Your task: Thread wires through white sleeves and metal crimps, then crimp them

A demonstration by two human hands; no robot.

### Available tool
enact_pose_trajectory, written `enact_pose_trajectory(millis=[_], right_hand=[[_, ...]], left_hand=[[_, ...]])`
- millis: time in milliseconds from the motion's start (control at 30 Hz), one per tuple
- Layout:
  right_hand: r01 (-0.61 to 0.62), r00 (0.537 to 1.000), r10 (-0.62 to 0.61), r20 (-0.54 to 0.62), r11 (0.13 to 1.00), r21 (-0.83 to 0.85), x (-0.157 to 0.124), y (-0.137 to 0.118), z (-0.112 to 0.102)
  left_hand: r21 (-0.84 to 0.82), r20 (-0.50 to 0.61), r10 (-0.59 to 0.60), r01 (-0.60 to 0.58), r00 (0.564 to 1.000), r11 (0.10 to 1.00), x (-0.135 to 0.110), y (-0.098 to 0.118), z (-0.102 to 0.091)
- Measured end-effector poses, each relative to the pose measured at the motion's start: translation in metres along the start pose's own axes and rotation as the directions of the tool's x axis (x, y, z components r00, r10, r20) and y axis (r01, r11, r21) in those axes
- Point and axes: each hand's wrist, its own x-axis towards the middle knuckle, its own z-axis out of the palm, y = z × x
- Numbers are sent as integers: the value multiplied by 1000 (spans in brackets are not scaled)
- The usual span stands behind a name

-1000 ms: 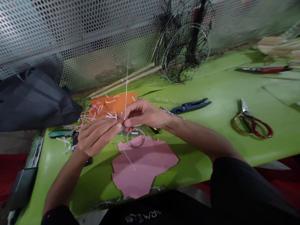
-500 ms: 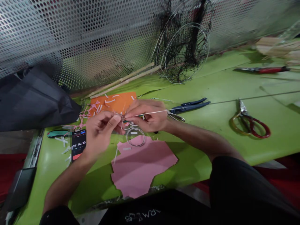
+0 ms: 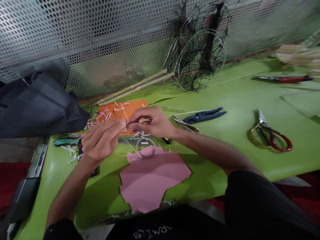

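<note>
Both hands are together over the near edge of an orange sheet (image 3: 136,106), held close at the fingertips. The left hand (image 3: 101,143) and the right hand (image 3: 150,122) pinch a thin white strand (image 3: 192,113) between them; the exact grip is too small to confirm. One length of the strand runs right from the right hand, and another runs down toward the near side, passing beside a wire ring (image 3: 146,147).

The wire ring lies flat just beyond the far edge of a torn pink sheet (image 3: 152,186), below the hands and not held. The orange sheet carries loose white and pink scraps (image 3: 105,115), with more scraps scattered on the green table (image 3: 237,100) to its left.

Toward the far side, a net on wire hoops (image 3: 200,50) stands against a perforated metal panel (image 3: 75,43). Its black mesh hangs slack, and no contents can be made out. A black fabric bag (image 3: 35,106) sits at far left, closed off from view; contents cannot be determined. Two bamboo strips (image 3: 135,87) lie along the far edge. Blue-handled pliers (image 3: 205,116) and small metal snips (image 3: 185,124) lie just right of the hands. Red-handled scissors (image 3: 271,136) and red-handled pliers (image 3: 282,79) lie further right.
</note>
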Motion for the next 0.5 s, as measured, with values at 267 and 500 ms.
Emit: enact_pose_trajectory(millis=[267,500], right_hand=[[37,982,-25,186,997,-64,-12,-51,-1],[93,996,-91,24,905,-416,-1,-53,-21]], left_hand=[[94,163,298,-316,940,944,4,-15,-17],[102,230,408,-439,883,893,11,-13,-19]])
